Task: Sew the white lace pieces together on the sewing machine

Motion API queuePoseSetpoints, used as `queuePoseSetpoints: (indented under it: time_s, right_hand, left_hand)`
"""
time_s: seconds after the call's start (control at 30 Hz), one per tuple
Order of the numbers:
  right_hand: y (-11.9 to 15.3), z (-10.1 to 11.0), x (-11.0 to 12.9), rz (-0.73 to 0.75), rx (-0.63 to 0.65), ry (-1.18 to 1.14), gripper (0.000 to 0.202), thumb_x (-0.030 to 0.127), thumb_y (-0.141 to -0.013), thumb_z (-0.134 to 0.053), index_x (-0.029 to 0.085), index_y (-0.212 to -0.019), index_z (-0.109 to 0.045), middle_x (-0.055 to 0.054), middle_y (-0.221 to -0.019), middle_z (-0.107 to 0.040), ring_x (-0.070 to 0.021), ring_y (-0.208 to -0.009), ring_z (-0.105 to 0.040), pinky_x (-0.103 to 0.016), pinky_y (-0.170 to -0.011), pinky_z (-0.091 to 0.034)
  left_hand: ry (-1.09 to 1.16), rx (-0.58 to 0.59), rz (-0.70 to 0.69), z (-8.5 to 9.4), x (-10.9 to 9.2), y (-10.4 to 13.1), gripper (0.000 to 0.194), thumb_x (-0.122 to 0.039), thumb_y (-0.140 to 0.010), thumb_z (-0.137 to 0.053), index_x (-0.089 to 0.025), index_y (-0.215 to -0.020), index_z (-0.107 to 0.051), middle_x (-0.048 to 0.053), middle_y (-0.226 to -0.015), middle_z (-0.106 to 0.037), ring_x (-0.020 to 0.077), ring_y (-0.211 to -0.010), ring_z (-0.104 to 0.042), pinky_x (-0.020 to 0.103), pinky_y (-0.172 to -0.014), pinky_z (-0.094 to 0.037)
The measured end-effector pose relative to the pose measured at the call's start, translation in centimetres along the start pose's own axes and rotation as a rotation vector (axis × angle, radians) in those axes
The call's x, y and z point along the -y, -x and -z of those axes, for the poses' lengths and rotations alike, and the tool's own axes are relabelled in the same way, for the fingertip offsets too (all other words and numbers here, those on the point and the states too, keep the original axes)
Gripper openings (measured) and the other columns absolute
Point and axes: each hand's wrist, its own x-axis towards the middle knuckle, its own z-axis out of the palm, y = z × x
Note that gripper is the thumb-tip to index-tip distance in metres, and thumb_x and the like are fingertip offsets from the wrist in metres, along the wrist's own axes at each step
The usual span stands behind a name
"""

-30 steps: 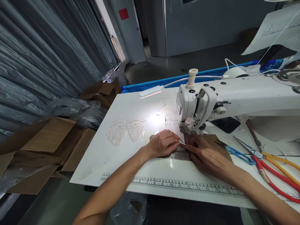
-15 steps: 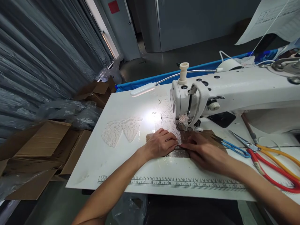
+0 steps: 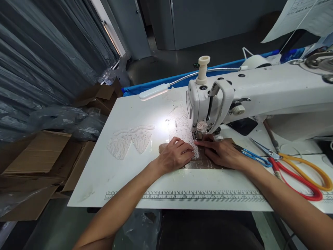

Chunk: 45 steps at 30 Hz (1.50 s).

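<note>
A strip of white lace [image 3: 182, 130] runs over the table beside the sewing machine's head, its near end close to the presser foot [image 3: 198, 135]. My left hand [image 3: 174, 155] rests on the left edge of that lace, fingers bent and pressed down on it. From the other side, my right hand [image 3: 223, 151] reaches in with its index fingertip on the lace just before the foot; its other fingers curl, partly hidden. Under both hands lies a brown plate [image 3: 210, 164]. A separate lace piece with two pointed lobes [image 3: 130, 140] lies flat to the left.
The white sewing machine [image 3: 260, 90] fills the right side, with a lit lamp [image 3: 153, 92] behind the lace. Blue-handled snips [image 3: 256, 158] and red- and orange-handled scissors [image 3: 299, 170] lie right of my right hand. A printed ruler [image 3: 192, 196] borders the front; cardboard boxes [image 3: 39, 156] stand left.
My right hand has moved forward along the lace, from its near edge up to the presser foot. My left hand stays on the lace, and the view has shifted slightly.
</note>
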Motion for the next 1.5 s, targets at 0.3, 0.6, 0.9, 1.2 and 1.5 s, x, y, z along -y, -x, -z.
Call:
queuePoseSetpoints:
  time_s: [0.3, 0.6, 0.9, 1.2, 1.5]
  right_hand:
    - [-0.2, 0.5, 0.0, 0.102, -0.011, 0.016, 0.04, 0.021, -0.09, -0.049, 0.027, -0.126, -0.065, -0.011, -0.112, -0.057, -0.017, -0.073, -0.058, -0.033, -0.069, -0.051]
    - [0.0, -0.1, 0.4, 0.125, -0.056, 0.154, 0.039, 0.023, -0.092, -0.043, 0.024, -0.124, -0.066, -0.011, -0.111, -0.062, -0.0227, -0.081, -0.059, -0.034, -0.067, -0.051]
    - [-0.6, -0.5, 1.4, 0.029, -0.075, 0.322, 0.04, 0.022, -0.095, -0.037, 0.021, -0.123, -0.066, -0.014, -0.098, -0.066, -0.028, -0.082, -0.062, -0.035, -0.063, -0.05]
    - [0.1, -0.1, 1.3, 0.095, -0.057, 0.22, 0.042, 0.022, -0.096, -0.037, 0.019, -0.132, -0.059, -0.016, -0.105, -0.064, -0.0296, -0.09, -0.062, -0.036, -0.063, -0.052]
    - [0.4, -0.3, 1.3, 0.111, -0.077, 0.239, 0.042, 0.023, -0.097, -0.035, 0.017, -0.13, -0.06, -0.017, -0.108, -0.065, -0.0314, -0.093, -0.062, -0.038, -0.065, -0.053]
  left_hand:
    - [-0.003, 0.107, -0.022, 0.9, -0.8, -0.3, 0.016, -0.022, -0.093, -0.053, -0.015, -0.094, -0.068, 0.007, -0.097, -0.068, 0.0168, -0.08, -0.063, 0.032, -0.073, -0.052]
    - [0.049, 0.144, 0.016, 0.9, -0.3, -1.1, 0.023, -0.032, -0.086, -0.055, -0.016, -0.083, -0.072, 0.006, -0.086, -0.067, 0.0171, -0.074, -0.062, 0.044, -0.101, -0.042]
    - [-0.021, 0.138, 0.082, 0.7, -0.5, -0.5, 0.031, -0.035, -0.087, -0.054, -0.014, -0.105, -0.068, 0.009, -0.102, -0.068, 0.02, -0.083, -0.063, 0.048, -0.106, -0.037]
    - [-0.032, 0.143, 0.127, 0.4, -0.6, -0.5, 0.038, -0.039, -0.088, -0.052, -0.011, -0.109, -0.066, 0.01, -0.108, -0.067, 0.0228, -0.091, -0.062, 0.051, -0.11, -0.033]
    - [0.004, 0.152, 0.156, 0.3, -0.1, -0.7, 0.042, -0.04, -0.089, -0.049, -0.011, -0.115, -0.063, 0.012, -0.122, -0.062, 0.0247, -0.1, -0.061, 0.05, -0.108, -0.034]
